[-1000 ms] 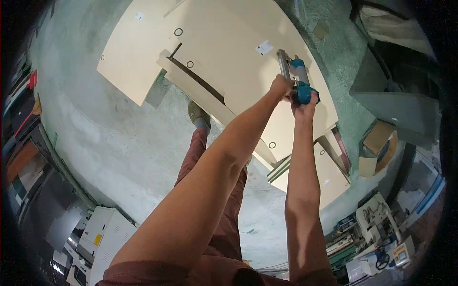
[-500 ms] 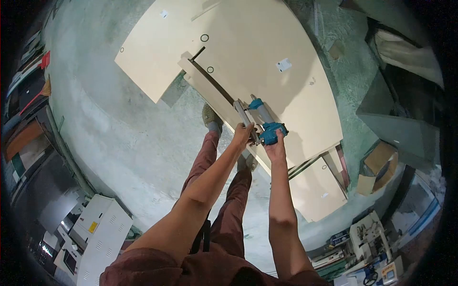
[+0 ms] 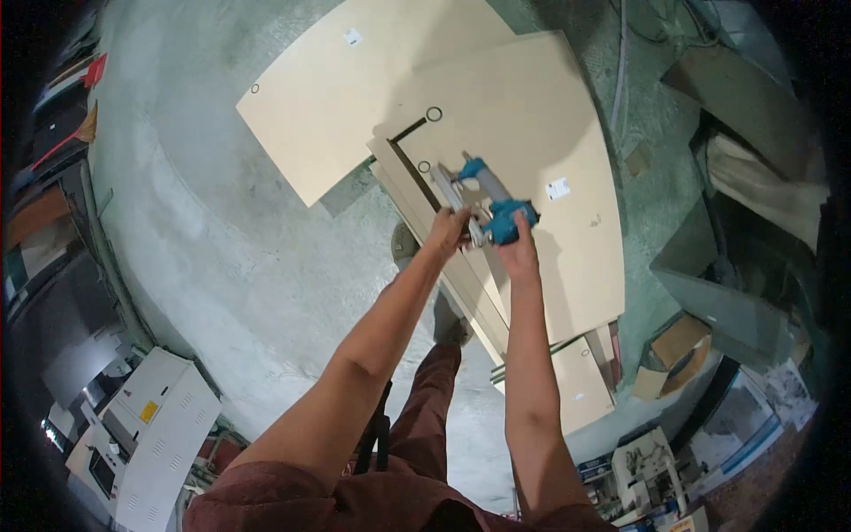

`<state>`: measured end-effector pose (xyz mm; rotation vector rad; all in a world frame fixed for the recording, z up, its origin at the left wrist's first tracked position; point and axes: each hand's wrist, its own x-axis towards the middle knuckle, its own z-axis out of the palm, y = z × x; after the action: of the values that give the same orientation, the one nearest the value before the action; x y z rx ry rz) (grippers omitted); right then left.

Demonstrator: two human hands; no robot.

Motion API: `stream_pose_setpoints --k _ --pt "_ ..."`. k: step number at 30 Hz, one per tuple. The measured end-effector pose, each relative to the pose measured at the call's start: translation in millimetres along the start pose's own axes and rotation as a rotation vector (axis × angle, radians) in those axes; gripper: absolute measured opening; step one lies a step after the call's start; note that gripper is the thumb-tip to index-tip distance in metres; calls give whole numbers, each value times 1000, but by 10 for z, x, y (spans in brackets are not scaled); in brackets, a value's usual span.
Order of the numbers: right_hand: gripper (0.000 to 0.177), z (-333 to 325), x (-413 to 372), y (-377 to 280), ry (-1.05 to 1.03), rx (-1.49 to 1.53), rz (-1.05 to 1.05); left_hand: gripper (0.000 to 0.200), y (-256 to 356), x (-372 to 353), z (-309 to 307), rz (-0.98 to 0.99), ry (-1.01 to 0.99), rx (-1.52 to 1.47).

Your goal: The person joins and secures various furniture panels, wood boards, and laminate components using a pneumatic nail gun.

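A teal and grey nail gun (image 3: 502,221) is held in both hands above the pale boards. My left hand (image 3: 448,232) is closed around the long metal magazine (image 3: 446,188) on the gun's left side. My right hand (image 3: 519,252) grips the teal end of the gun's body, its thumb lying on the casing. The gun's other teal end points away from me. Below it lies a large cream board (image 3: 567,266) with a dark L-shaped slot (image 3: 403,160) near its left edge. Part of the magazine is hidden behind my left fingers.
Another cream board (image 3: 310,115) lies at the upper left on the concrete floor (image 3: 222,213). An open cardboard box (image 3: 678,350) and a grey bin (image 3: 727,266) stand at right. A white machine cabinet (image 3: 168,434) is at lower left. My shoe (image 3: 454,332) is beside the boards' edge.
The view has shifted, so the boards sit lower in it and the stacked board's far edge shows. My hands and the nail gun have moved farther over the boards. Both hands keep their grip.
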<state>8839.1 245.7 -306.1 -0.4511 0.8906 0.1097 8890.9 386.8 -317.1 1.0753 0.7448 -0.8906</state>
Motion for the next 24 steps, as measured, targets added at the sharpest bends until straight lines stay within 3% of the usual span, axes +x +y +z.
stream_pose_setpoints --k 5,8,14,16,20,21,23,24 --pt "47 819 838 -150 -129 -85 -3 26 1095 387 -59 98 9 -20" --pt "49 1014 1115 -154 -106 -107 15 26 1248 706 -132 142 -7 -140" --pt "49 982 1256 -108 -30 -32 62 29 1276 833 -118 71 62 -139" --pt "46 947 1256 -95 -9 -24 10 30 1265 892 -175 33 -7 -62" --pt "42 897 1213 -358 -53 105 -27 28 1397 928 229 119 -31 56" --pt "42 866 1246 -457 -63 118 -98 34 1561 841 478 124 9 129" --pt "39 957 1226 -725 -24 229 -197 36 1607 1123 747 140 -125 278" --pt "35 962 1213 -848 -4 297 -228 32 1609 1200 986 192 -56 299"
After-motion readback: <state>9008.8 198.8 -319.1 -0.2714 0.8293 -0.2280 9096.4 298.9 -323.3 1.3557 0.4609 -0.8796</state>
